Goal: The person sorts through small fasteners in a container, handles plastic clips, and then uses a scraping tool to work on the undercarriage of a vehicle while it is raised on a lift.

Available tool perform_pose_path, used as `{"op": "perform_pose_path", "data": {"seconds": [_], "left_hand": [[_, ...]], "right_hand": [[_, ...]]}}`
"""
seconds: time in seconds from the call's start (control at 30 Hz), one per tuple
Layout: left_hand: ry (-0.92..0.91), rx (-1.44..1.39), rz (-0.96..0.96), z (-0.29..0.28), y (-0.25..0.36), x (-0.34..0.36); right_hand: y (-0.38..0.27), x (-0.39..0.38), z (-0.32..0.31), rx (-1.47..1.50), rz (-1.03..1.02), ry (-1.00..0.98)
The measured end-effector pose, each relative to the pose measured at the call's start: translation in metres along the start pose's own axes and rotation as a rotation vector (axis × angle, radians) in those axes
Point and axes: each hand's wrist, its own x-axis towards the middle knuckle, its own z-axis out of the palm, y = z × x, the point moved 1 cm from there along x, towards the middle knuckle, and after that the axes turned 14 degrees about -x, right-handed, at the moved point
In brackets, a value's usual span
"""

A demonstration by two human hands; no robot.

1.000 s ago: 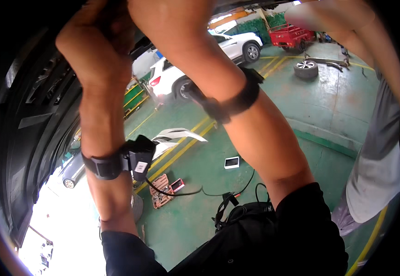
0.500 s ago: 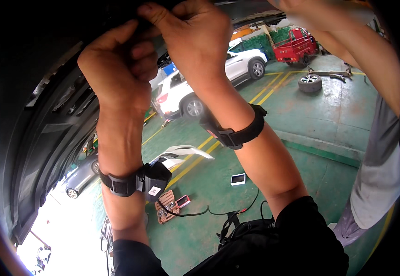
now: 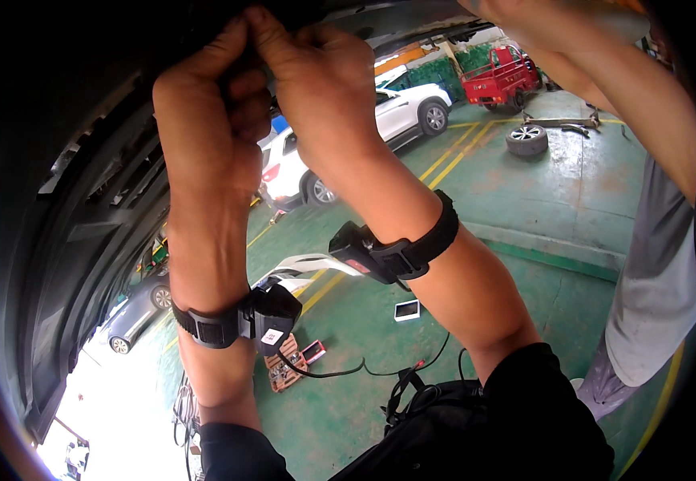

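Both my arms reach up to the dark underside of a raised vehicle (image 3: 35,168). My left hand (image 3: 199,120) is closed, its fingers curled and its thumb side raised to the shadowed part overhead. Close beside it, my right hand (image 3: 324,88) is closed too, thumb and forefinger pinched. The two sets of fingertips nearly meet at the top. Whatever they grip there is lost in the dark. Black straps with small boxes sit round my left forearm (image 3: 211,232) and my right forearm (image 3: 468,297).
At the right, a co-worker's forearm (image 3: 620,88) also reaches up to the vehicle; a grey shirt (image 3: 656,272) shows below. On the green floor lie an open tool case (image 3: 285,365), a small white box (image 3: 407,310), a white body panel (image 3: 304,264) and a wheel (image 3: 527,141). A white car (image 3: 412,112) stands behind.
My right wrist has lowered and moved slightly left, bringing both hands' fingertips closer together. The background has shifted a little left in the view. Both hands remain closed overhead.
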Motion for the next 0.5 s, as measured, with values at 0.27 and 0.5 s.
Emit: {"op": "perform_pose_path", "data": {"seconds": [0.27,0.5], "left_hand": [[0.170,0.056,0.143,0.014,-0.013,-0.016],[0.023,0.095,0.102,0.019,-0.005,-0.002]], "right_hand": [[-0.010,-0.001,0.012,0.293,0.212,-0.030],[-0.026,0.004,0.001,0.268,0.372,-0.057]]}}
